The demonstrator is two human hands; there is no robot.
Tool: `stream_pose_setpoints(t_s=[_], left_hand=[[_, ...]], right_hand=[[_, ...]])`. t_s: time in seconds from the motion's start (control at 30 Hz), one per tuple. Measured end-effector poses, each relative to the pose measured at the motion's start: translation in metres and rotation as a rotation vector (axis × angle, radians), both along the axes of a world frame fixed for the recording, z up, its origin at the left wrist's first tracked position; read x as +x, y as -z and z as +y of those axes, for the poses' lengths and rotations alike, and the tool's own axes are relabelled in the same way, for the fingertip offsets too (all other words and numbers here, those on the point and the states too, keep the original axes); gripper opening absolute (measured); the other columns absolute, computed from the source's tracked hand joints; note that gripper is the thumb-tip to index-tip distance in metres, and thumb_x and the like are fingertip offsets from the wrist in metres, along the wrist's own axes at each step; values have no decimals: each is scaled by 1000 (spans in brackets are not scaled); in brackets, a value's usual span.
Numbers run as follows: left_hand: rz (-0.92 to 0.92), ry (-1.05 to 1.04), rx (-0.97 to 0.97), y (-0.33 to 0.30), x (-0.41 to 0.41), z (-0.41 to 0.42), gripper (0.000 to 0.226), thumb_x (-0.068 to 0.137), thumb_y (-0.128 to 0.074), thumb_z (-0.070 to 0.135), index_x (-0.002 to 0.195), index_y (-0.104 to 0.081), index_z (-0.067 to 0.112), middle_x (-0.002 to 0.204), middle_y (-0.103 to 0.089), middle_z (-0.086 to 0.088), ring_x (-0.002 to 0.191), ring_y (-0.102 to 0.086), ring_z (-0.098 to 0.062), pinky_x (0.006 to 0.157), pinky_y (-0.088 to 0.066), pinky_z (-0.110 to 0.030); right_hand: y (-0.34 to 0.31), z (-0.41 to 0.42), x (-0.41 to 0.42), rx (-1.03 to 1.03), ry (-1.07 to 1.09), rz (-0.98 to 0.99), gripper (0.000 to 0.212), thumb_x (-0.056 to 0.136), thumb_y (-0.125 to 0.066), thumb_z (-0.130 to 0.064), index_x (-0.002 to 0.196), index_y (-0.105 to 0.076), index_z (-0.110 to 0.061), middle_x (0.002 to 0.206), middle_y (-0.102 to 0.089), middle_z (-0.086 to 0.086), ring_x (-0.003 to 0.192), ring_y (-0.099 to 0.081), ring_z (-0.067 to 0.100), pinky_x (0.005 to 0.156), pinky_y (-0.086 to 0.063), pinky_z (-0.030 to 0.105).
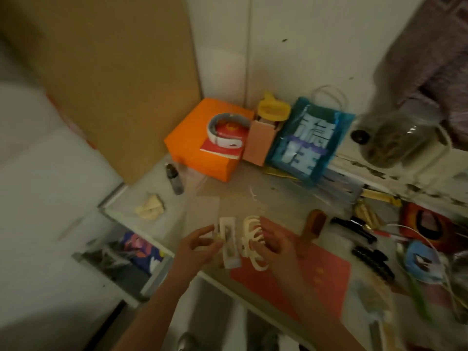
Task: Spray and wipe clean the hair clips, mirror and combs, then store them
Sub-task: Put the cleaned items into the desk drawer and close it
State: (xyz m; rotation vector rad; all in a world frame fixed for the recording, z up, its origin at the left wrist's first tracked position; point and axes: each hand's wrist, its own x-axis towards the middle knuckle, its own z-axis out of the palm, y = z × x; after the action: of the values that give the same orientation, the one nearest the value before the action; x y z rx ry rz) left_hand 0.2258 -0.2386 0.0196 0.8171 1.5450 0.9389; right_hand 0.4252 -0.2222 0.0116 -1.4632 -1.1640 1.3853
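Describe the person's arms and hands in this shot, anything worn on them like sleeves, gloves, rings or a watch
Both forearms come up from the bottom edge and are bare as far as the frame shows: no sleeves or cuffs in view. The left hand and the right hand wear no gloves. No watch, bracelet or ring can be made out, though the picture is dim and blurred, so a thin ring could go unseen.

This looks like a lived-in corner of a home, probably a bedroom or dressing nook, though the view is dim and blurred. A white bench [162, 198] pushed into a plain wall corner carries household clutter: an orange box [195, 150], a blue gift bag [307, 138], a glass jar [395, 138], a small dark bottle [174, 178], black hair clips [372, 264] and a wooden brush [314, 226]. Patterned fabric [435, 62] hangs at the upper right.
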Motion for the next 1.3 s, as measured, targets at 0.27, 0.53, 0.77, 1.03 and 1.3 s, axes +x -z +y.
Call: stream_pose_setpoints(t_s=[0.27, 0.53, 0.77, 1.03, 1.3], left_hand=[[79, -146, -6, 21, -155, -50, 23, 84, -69, 17, 105, -66, 25, 80, -73, 3, 77, -71, -15, 61, -55, -19], [11, -354, -94, 50, -242, -109, 23, 81, -70, 23, 103, -65, 27, 93, -71, -9, 86, -69, -26, 67, -53, -28], [-59, -571, -209, 85, -263, -137, 25, 82, -70, 13, 106, -67, 18, 88, -71, -7, 71, -68, -14, 58, -51, -21], [-3, -664, -235, 116, -271, -152, 28, 80, -69, 6, 106, -66, 18, 91, -71, -5, 71, -70, -8, 55, -53, -14], [-31, -789, -248, 150, -266, -151, 27, 80, -68, 6, 102, -68, 19, 94, -70, -4, 82, -68, -14, 64, -55, -20]], right_hand=[[11, -21, -145, -56, -178, -81, 36, 84, -66, -2, 108, -59, -28, 91, -66, 0, 78, -63, 9, 67, -52, 16], [38, -29, -246, -85, -368, -227, 29, 83, -70, -10, 104, -61, -28, 84, -63, -10, 74, -61, -5, 66, -46, 12], [82, -20, -293, -169, -514, -293, 33, 84, -69, -10, 115, -61, -18, 95, -65, -3, 83, -62, 7, 64, -46, 7], [152, -3, -336, -246, -702, -440, 33, 87, -64, -15, 119, -59, -23, 98, -59, -3, 94, -59, 17, 76, -49, 26], [204, 8, -345, -211, -737, -469, 36, 80, -71, -6, 115, -64, -12, 104, -67, 8, 96, -62, 20, 88, -49, 29]])
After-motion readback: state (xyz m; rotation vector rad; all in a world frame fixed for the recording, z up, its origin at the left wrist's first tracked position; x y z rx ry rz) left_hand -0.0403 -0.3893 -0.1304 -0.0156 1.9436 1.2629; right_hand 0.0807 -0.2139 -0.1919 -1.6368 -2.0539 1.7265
